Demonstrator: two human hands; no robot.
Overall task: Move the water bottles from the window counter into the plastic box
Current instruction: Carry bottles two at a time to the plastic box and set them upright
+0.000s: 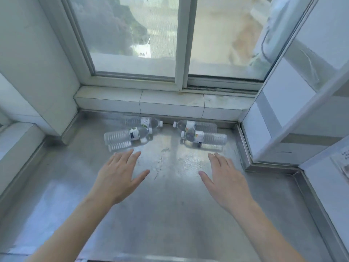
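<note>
Several clear water bottles lie on their sides on the steel window counter (170,205), close to the tiled sill. On the left, one bottle (128,136) lies in front of another (143,122). On the right, a bottle (205,138) lies in front of a further one (196,125). My left hand (118,178) hovers open just short of the left pair, fingers spread. My right hand (226,181) is open too, just short of the right pair. Neither hand touches a bottle. No plastic box is in view.
A tiled sill (160,104) and a sliding window (179,44) stand behind the bottles. White walls close in the counter on the left (37,72) and right (283,110). A raised steel lip (245,148) borders the counter's right side.
</note>
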